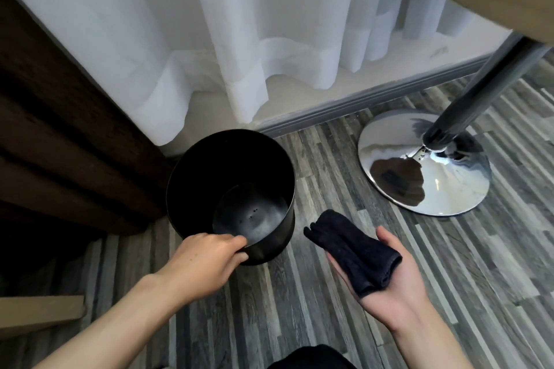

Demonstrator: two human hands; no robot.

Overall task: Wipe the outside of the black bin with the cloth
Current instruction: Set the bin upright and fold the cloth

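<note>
Striped wood floor [329,293], left hand [204,260] gripping black bin [192,189] rim, right hand [395,287] cradling cloth [353,252]

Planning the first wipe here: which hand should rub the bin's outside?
Right. The right hand lies palm up with the folded cloth on it, beside the black bin. The left hand grips the near rim, steadying it.

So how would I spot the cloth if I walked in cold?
Find the shiny chrome table base on the striped wood floor; just nearer you, the right hand lies palm up. The folded dark cloth rests across it, soft and matte, unlike the glossy black bin beside it.
</note>
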